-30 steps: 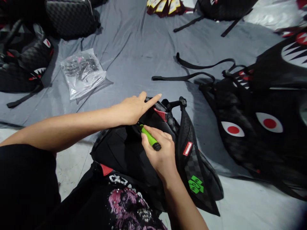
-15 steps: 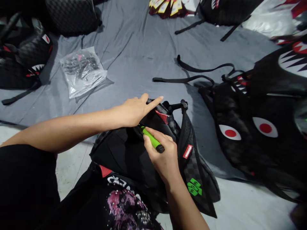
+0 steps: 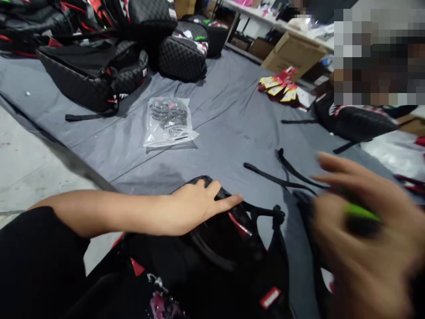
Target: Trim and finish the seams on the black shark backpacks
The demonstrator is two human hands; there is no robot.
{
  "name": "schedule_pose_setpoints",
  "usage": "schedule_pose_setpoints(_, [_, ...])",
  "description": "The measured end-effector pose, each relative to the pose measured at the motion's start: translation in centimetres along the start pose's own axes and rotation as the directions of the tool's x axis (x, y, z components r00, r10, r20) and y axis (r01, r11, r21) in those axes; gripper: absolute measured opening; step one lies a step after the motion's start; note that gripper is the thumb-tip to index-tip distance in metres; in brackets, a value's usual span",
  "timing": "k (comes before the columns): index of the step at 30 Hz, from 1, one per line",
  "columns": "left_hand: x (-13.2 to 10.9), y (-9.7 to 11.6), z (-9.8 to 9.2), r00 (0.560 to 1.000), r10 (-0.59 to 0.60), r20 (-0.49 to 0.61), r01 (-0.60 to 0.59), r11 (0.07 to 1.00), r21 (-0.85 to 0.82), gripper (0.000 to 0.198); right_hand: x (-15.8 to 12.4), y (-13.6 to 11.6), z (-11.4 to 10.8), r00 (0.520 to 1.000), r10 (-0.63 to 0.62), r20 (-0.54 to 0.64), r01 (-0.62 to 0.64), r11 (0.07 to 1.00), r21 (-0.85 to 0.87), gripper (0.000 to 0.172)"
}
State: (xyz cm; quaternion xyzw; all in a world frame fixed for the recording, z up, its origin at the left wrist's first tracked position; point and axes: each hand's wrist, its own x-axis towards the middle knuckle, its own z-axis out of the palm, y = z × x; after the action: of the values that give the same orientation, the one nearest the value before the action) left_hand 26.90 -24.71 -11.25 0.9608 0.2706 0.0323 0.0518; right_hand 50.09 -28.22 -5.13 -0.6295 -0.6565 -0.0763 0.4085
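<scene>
A black backpack (image 3: pixel 212 257) with small red tags lies in front of me, close to my body. My left hand (image 3: pixel 195 206) rests on its upper edge with fingers spread, pressing on the fabric and holding nothing. Raised at the right and smeared by motion, my right hand (image 3: pixel 361 221) is clear of the backpack. Its fingers are curled round a green pen (image 3: pixel 363 212) with a dark end, mostly hidden in the palm.
A clear plastic bag (image 3: pixel 169 122) lies on the grey cloth (image 3: pixel 226 128). Dark backpacks (image 3: pixel 89 75) stand at the upper left. Yellow and red tags (image 3: pixel 280 88) lie before a cardboard box (image 3: pixel 292 55). Another backpack (image 3: pixel 355 122) and a blurred-out person are at the right.
My right hand has lifted off the backpack and swung up to the right with the green pen. My left hand stays on the backpack. The view has shifted, showing more of the background.
</scene>
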Motion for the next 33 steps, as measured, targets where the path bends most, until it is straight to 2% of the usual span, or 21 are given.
schedule_pose_setpoints(1, [-1.0, -0.2, 0.1, 0.999, -0.028, -0.031, 0.029, 0.999, 0.015, 0.106, 2.6, 0.4, 2.6, 0.992, -0.086, 0.09, 0.09, 0.995, -0.041, 0.031])
schedule_pose_setpoints(2, [-1.9, -0.3, 0.3, 0.997, -0.053, -0.058, 0.055, 0.998, 0.028, 0.105, 4.8, 0.8, 5.8, 0.928, -0.199, 0.316, 0.253, 0.957, -0.141, 0.032])
schedule_pose_setpoints(3, [-2.6, -0.4, 0.5, 0.994, -0.07, -0.08, 0.074, 0.997, 0.04, 0.102, 6.6, 1.2, 9.4, 0.814, -0.227, 0.536, 0.396, 0.89, -0.225, 0.034])
schedule_pose_setpoints(4, [-3.1, -0.6, 0.8, 0.992, -0.08, -0.099, 0.085, 0.995, 0.048, 0.099, 8.2, 1.5, 13.1, 0.682, -0.219, 0.697, 0.522, 0.814, -0.254, 0.033])
schedule_pose_setpoints(5, [-3.4, -0.7, 1.1, 0.99, -0.082, -0.116, 0.088, 0.995, 0.055, 0.097, 9.4, 1.6, 16.8, 0.567, -0.216, 0.795, 0.62, 0.747, -0.239, 0.032])
schedule_pose_setpoints(6, [-3.6, -1.0, 1.5, 0.988, -0.084, -0.127, 0.092, 0.994, 0.058, 0.097, 10.3, 1.6, 20.3, 0.479, -0.21, 0.852, 0.684, 0.697, -0.213, 0.033])
schedule_pose_setpoints(7, [-3.7, -1.3, 1.8, 0.988, -0.089, -0.129, 0.097, 0.994, 0.058, 0.098, 10.9, 1.4, 23.4, 0.428, -0.203, 0.881, 0.72, 0.666, -0.196, 0.033])
schedule_pose_setpoints(9, [-3.6, -2.1, 2.2, 0.989, -0.107, -0.106, 0.113, 0.993, 0.046, 0.105, 11.3, 1.2, 27.9, 0.402, -0.156, 0.902, 0.725, 0.657, -0.209, 0.031])
schedule_pose_setpoints(11, [-3.5, -2.9, 2.0, 0.992, -0.105, -0.063, 0.107, 0.994, 0.03, 0.112, 11.0, 1.7, 29.6, 0.444, -0.107, 0.889, 0.685, 0.681, -0.26, 0.028])
schedule_pose_setpoints(13, [-3.3, -3.5, 1.6, 0.997, -0.079, -0.027, 0.079, 0.997, 0.022, 0.112, 10.1, 3.6, 28.8, 0.519, -0.041, 0.854, 0.617, 0.708, -0.342, 0.032])
schedule_pose_setpoints(15, [-3.2, -3.9, 1.3, 0.998, -0.065, -0.01, 0.066, 0.998, 0.021, 0.107, 8.6, 6.8, 26.0, 0.584, 0.069, 0.809, 0.529, 0.723, -0.444, 0.033])
schedule_pose_setpoints(17, [-3.2, -4.0, 1.3, 0.997, -0.077, -0.006, 0.077, 0.997, 0.02, 0.102, 6.2, 10.5, 22.0, 0.613, 0.213, 0.761, 0.432, 0.716, -0.549, 0.031])
schedule_pose_setpoints(20, [-3.3, -4.1, 1.5, 0.996, -0.093, 0.001, 0.093, 0.996, 0.009, 0.102, 0.5, 14.8, 15.0, 0.627, 0.44, 0.644, 0.265, 0.656, -0.707, 0.028])
schedule_pose_setpoints(22, [-3.3, -4.1, 1.5, 0.995, -0.104, 0.01, 0.104, 0.995, 0.013, 0.1, -3.9, 16.0, 10.8, 0.626, 0.567, 0.535, 0.143, 0.59, -0.794, 0.029])
schedule_pose_setpoints(23, [-3.2, -4.1, 1.5, 0.993, -0.114, 0.01, 0.114, 0.993, 0.021, 0.098, -6.0, 16.1, 9.0, 0.641, 0.605, 0.471, 0.088, 0.553, -0.829, 0.03])
schedule_pose_setpoints(25, [-2.8, -4.1, 1.4, 0.992, -0.124, -0.003, 0.124, 0.991, 0.039, 0.091, -9.6, 15.7, 6.3, 0.714, 0.602, 0.357, 0.015, 0.497, -0.868, 0.029])
schedule_pose_setpoints(27, [-2.1, -3.9, 1.3, 0.994, -0.104, -0.024, 0.105, 0.993, 0.054, 0.087, -12.1, 15.0, 4.7, 0.792, 0.531, 0.3, -0.003, 0.495, -0.869, 0.031])
schedule_pose_setpoints(28, [-1.8, -3.6, 1.2, 0.996, -0.087, -0.029, 0.089, 0.994, 0.065, 0.086, -12.9, 14.7, 4.2, 0.799, 0.507, 0.325, 0.013, 0.525, -0.851, 0.033])
schedule_pose_setpoints(29, [-1.4, -3.3, 1.1, 0.997, -0.072, -0.025, 0.074, 0.994, 0.077, 0.085, -13.5, 14.6, 3.9, 0.773, 0.5, 0.391, 0.039, 0.576, -0.816, 0.036])
schedule_pose_setpoints(32, [-0.8, -2.2, 0.6, 0.997, -0.073, 0.007, 0.071, 0.991, 0.112, 0.084, -14.2, 14.7, 3.6, 0.623, 0.453, 0.638, 0.106, 0.759, -0.643, 0.04])
schedule_pose_setpoints(33, [-0.7, -1.9, 0.5, 0.996, -0.083, 0.015, 0.08, 0.99, 0.12, 0.083, -14.2, 14.8, 3.6, 0.603, 0.419, 0.679, 0.122, 0.793, -0.597, 0.042])
